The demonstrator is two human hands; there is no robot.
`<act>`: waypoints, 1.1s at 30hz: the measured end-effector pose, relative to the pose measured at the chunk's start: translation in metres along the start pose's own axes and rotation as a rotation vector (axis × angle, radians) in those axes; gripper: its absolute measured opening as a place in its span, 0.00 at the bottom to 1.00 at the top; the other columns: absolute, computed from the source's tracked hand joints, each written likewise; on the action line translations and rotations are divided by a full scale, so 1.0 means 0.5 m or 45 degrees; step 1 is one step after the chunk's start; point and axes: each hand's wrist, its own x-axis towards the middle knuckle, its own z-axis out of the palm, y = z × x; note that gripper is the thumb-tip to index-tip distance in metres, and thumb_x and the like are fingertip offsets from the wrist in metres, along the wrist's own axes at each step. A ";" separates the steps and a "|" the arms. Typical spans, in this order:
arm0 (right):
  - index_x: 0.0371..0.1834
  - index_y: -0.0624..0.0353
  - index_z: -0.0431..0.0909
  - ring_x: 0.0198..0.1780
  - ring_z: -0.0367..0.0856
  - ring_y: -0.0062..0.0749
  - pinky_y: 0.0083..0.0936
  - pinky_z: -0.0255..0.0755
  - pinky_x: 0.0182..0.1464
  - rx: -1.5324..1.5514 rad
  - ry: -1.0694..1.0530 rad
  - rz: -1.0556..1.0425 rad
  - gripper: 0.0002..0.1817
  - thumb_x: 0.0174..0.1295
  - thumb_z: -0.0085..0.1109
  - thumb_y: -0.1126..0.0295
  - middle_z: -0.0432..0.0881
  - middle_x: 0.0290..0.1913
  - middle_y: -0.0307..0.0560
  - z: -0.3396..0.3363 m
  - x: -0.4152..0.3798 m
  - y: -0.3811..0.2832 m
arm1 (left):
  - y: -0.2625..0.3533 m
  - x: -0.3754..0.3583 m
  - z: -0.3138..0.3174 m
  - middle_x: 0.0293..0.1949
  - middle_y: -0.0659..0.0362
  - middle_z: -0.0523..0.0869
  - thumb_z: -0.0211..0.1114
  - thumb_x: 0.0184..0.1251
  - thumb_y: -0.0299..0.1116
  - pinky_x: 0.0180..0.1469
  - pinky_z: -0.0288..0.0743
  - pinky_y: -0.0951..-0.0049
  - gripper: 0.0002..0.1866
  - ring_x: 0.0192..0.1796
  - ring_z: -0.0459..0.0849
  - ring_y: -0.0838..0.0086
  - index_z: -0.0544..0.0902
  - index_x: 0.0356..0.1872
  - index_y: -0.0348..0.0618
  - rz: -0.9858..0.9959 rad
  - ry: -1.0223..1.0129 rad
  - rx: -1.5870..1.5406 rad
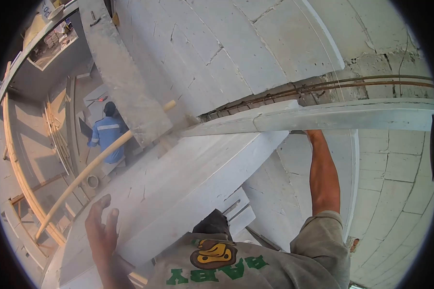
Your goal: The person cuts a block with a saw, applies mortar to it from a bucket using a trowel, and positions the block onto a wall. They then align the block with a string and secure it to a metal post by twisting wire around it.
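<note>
My left hand (102,227) is raised over the outer edge of a broad pale block slab (188,178). Its fingers and thumb are apart, with nothing seen between them. My right arm reaches up to a long pale strip (352,115), and only the wrist end of my right hand (314,133) shows below its lower edge. The fingers are hidden there, so whether they grip the strip cannot be seen. One end of the strip lies close to the far edge of the slab.
Rusty steel bars (342,85) run along a gap beside the block wall (255,43). A wide board (120,72) and a round wooden pole (101,154) slant at left. Lower down, a person in blue (108,135) crouches near a bucket (92,181).
</note>
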 end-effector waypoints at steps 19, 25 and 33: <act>0.71 0.67 0.67 0.64 0.72 0.32 0.25 0.64 0.65 -0.102 -0.041 -0.155 0.34 0.68 0.61 0.57 0.76 0.63 0.51 0.007 -0.018 -0.035 | -0.037 0.035 -0.012 0.48 0.42 0.87 0.85 0.34 0.53 0.54 0.80 0.56 0.37 0.51 0.87 0.48 0.84 0.44 0.35 0.069 -0.775 -0.076; 0.70 0.67 0.67 0.65 0.72 0.35 0.28 0.64 0.66 -0.142 -0.028 -0.121 0.35 0.66 0.62 0.54 0.78 0.62 0.53 -0.010 -0.002 -0.009 | 0.005 0.064 -0.017 0.43 0.48 0.90 0.84 0.34 0.48 0.49 0.80 0.64 0.33 0.45 0.89 0.55 0.87 0.41 0.36 -0.145 -0.979 -0.075; 0.70 0.61 0.69 0.59 0.75 0.33 0.28 0.68 0.61 -0.449 0.078 -0.111 0.34 0.65 0.62 0.52 0.79 0.60 0.50 -0.005 -0.007 -0.023 | 0.047 0.047 -0.029 0.40 0.49 0.90 0.83 0.36 0.46 0.46 0.78 0.65 0.32 0.40 0.89 0.56 0.86 0.43 0.36 -0.190 -0.925 0.125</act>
